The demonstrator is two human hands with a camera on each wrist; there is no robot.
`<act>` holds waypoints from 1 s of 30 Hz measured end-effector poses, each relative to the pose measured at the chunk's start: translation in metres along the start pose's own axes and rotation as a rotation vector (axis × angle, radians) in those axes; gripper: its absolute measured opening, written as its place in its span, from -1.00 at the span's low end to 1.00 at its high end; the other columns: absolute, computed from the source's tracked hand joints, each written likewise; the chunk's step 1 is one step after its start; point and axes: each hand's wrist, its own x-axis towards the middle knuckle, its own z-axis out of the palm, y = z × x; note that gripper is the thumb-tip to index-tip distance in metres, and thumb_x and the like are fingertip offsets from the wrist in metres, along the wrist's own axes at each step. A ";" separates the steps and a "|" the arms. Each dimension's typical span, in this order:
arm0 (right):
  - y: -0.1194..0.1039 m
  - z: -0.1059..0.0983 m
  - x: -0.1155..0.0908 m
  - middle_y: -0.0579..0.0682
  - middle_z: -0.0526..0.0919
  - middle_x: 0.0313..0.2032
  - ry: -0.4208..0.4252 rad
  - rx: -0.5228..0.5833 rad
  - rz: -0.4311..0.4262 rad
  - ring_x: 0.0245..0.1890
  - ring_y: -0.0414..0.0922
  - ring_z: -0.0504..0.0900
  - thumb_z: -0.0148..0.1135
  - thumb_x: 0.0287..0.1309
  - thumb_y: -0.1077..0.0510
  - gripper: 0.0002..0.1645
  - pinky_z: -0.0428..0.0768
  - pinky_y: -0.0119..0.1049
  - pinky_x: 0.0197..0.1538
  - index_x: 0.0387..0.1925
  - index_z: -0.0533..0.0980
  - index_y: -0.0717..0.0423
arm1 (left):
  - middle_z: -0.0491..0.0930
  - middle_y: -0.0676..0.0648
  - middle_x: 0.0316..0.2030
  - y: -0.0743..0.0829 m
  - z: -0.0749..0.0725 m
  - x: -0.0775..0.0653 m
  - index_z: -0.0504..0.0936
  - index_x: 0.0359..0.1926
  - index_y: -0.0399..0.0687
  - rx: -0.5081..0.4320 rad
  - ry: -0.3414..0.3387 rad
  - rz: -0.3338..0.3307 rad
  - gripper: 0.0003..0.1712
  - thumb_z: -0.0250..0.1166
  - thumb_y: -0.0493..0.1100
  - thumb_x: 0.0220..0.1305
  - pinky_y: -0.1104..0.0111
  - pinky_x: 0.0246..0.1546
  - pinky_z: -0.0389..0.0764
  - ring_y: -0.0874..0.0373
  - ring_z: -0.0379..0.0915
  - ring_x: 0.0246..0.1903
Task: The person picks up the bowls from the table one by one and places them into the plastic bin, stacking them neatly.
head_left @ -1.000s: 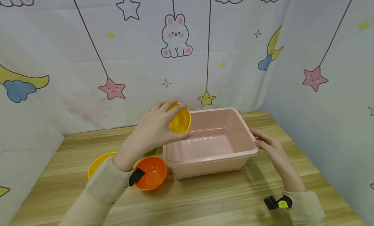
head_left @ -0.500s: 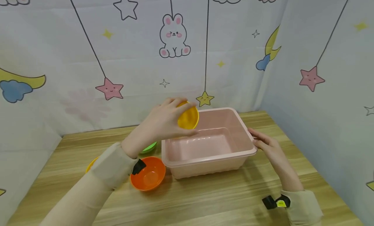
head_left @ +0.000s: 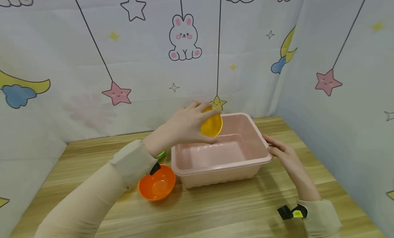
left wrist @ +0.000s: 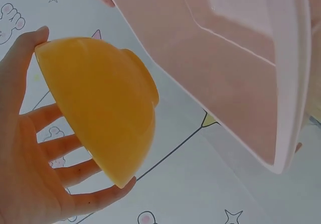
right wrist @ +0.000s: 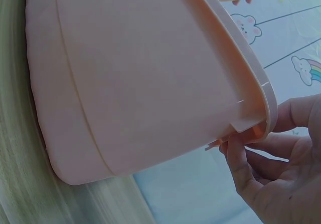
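Note:
My left hand [head_left: 191,125] grips a yellow bowl [head_left: 213,124] by its rim, thumb on one side and fingers on the other. The bowl is tilted on its side above the left part of a pink plastic basin [head_left: 220,180]; the left wrist view shows the yellow bowl [left wrist: 100,103] apart from the basin's rim. My right hand [head_left: 284,154] holds the basin's right rim; in the right wrist view the right hand [right wrist: 281,158] pinches the rim of the pink basin [right wrist: 130,83] near a corner. Nothing shows inside the basin.
An orange bowl [head_left: 157,184] stands on the wooden table [head_left: 215,210] left of the basin. Behind my left wrist a green rim [head_left: 161,155] peeks out. A patterned cloth [head_left: 147,70] hangs behind the table and another runs along the right side.
My left hand has carried the yellow bowl to the right, further over the basin. My left sleeve now covers the other yellow bowl on the table. The right hand keeps its hold.

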 end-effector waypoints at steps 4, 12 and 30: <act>-0.002 -0.002 0.000 -0.52 0.53 -0.05 0.006 -0.023 0.008 -0.07 -0.53 0.51 -0.03 0.42 0.05 -0.39 0.43 -0.60 -0.05 0.40 0.21 0.18 | 0.25 0.03 0.37 0.005 0.003 0.007 0.24 0.39 0.38 0.040 -0.005 0.047 -0.06 0.20 0.51 0.00 -0.01 0.16 0.42 0.01 0.17 0.33; -0.003 0.000 0.000 -0.51 0.50 -0.02 0.013 -0.036 0.009 -0.07 -0.55 0.49 -0.04 0.42 0.07 -0.41 0.44 -0.61 -0.06 0.39 0.22 0.19 | 0.25 0.05 0.37 0.009 0.013 0.016 0.24 0.38 0.41 0.052 -0.036 0.106 -0.09 0.17 0.52 0.01 0.07 0.11 0.44 0.08 0.19 0.27; -0.005 0.002 -0.002 -0.50 0.51 -0.05 0.017 -0.036 -0.003 -0.08 -0.53 0.49 -0.04 0.43 0.07 -0.41 0.46 -0.59 -0.09 0.39 0.22 0.21 | 0.36 0.05 0.27 0.014 0.045 0.041 0.33 0.33 0.33 0.076 -0.103 0.158 -0.13 0.21 0.49 0.01 0.12 -0.01 0.48 0.08 0.28 0.17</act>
